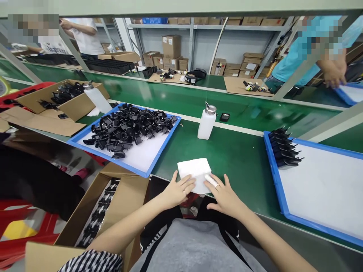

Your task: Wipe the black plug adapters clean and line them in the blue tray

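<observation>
A folded white cloth or paper wipe (195, 166) lies on the green worktop at its front edge. Both hands rest on it, one from each side. My left hand (178, 192) has its fingers spread flat over the left part. The fingers of my right hand (222, 194) are stretched out on the right part; one finger carries a white wrapping. Beyond the wipe stands a white dispenser bottle (207, 124) with a metal top. To the left, a blue-rimmed tray (150, 166) holds a heap of black plug adapters (130, 126).
At right, another blue-rimmed tray (320, 189) has a row of black adapters (285, 147) along its left side. A second bottle (96, 98) and open cardboard box (82, 107) are far left. Below left stands a carton (121, 204). Other people work across the bench.
</observation>
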Demonstrator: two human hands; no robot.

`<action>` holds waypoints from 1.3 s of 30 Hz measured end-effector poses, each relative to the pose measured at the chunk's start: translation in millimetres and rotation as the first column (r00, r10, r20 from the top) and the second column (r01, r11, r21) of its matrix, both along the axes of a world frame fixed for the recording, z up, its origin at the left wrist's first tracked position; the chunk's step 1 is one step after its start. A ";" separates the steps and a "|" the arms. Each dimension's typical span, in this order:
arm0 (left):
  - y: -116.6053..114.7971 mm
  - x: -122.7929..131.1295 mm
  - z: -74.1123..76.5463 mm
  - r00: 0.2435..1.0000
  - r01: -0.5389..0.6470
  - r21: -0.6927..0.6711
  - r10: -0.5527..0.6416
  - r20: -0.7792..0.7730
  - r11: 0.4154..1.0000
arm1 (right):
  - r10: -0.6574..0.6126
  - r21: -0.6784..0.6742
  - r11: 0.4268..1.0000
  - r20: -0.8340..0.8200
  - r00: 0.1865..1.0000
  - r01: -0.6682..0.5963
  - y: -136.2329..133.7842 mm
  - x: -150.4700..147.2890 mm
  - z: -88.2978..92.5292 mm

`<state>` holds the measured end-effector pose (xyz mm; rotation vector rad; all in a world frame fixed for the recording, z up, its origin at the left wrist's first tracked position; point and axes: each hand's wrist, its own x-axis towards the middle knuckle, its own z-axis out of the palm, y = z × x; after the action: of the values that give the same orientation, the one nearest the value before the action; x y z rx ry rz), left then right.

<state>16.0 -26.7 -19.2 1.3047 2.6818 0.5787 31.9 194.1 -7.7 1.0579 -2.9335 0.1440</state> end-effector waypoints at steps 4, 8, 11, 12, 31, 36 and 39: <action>-5.3 4.8 -19.7 0.991 -0.131 0.056 0.131 0.002 0.990 | -0.032 -0.028 0.999 -0.052 0.998 0.031 1.8 7.1 -9.5; -12.2 -2.9 -13.7 0.980 -0.191 0.122 0.196 -0.033 0.974 | -0.021 -0.136 0.990 0.005 1.000 0.021 3.0 6.9 -3.7; -13.3 -9.2 -4.1 0.955 -0.295 0.180 0.294 0.034 0.938 | -0.081 -0.266 0.959 0.076 0.994 0.099 3.3 -1.2 2.7; -12.6 -11.7 -1.2 0.945 -0.328 0.196 0.318 0.079 0.924 | -0.119 -0.306 0.941 0.097 0.988 0.143 3.2 -5.3 4.3; 22.7 -38.8 12.7 0.851 -0.513 0.238 0.525 0.016 0.825 | -0.587 -0.270 0.770 0.055 0.807 0.578 2.9 -71.7 12.9; 44.0 -32.5 10.9 0.991 -0.117 0.030 0.114 0.064 0.993 | -0.763 -0.272 0.586 0.132 0.632 0.764 30.7 -116.1 36.7; 49.8 -34.8 10.3 0.991 -0.081 -0.083 0.089 0.096 0.993 | -0.847 -0.213 0.464 0.177 0.501 0.860 51.0 -160.5 50.5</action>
<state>-18.8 23.1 -8.9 1.1155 2.6602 0.5258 -128.6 245.1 42.8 -0.5501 -2.9325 0.5217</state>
